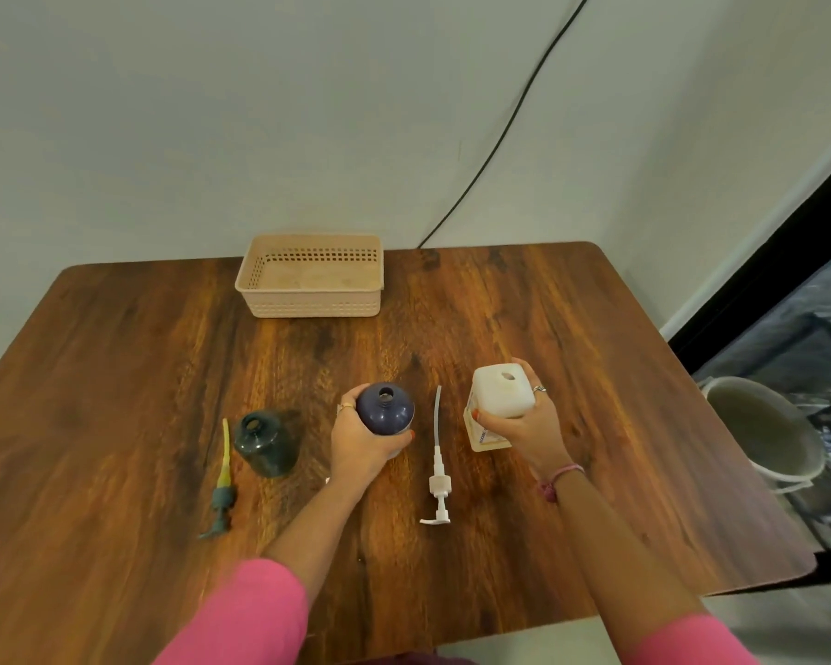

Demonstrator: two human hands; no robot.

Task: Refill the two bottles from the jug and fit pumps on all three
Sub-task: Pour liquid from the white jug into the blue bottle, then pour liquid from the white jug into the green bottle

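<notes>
Hands grip two uncapped containers on the brown wooden table [500, 304]. Left hand [363, 443] clasps the round dark blue plastic bottle [385, 407], upright at centre. Right hand [524, 424] clutches the square white plastic jug [502, 393], upright just right of the white pump [438, 465] lying flat. Dark green bottle [265, 441] stands open at left, teal pump [222, 491] lying beside it. Beige perforated basket [310, 307] sits at the far edge.

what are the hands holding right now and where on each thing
The left hand grips the dark blue bottle around its body. The right hand grips the white jug around its upper sides.
</notes>
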